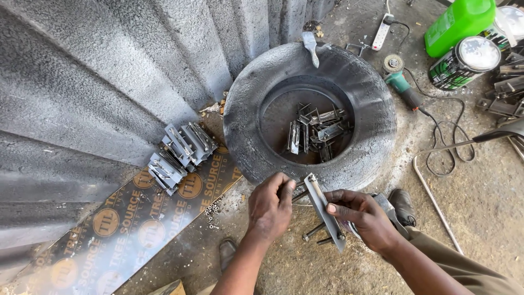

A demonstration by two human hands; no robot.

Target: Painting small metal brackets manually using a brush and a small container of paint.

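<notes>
My right hand (pixel 364 214) grips a grey metal bracket (pixel 323 210), a narrow flat strip held at a slant with bolts sticking out near its lower end. My left hand (pixel 271 205) is closed beside the bracket's upper end and pinches a small dark part against it; what that part is I cannot tell. Both hands hover just in front of an old tyre (pixel 248 117) lying flat on the ground. Inside the tyre lies a heap of similar metal brackets (pixel 317 133).
A stack of grey brackets (pixel 180 154) rests on a printed dark board (pixel 131 224) at left, with small nuts (pixel 212 212) scattered beside it. Corrugated metal sheeting (pixel 98 82) fills the left. An angle grinder (pixel 401 82), power strip (pixel 382 30), green jug (pixel 457 22) and tins (pixel 464 63) lie at right.
</notes>
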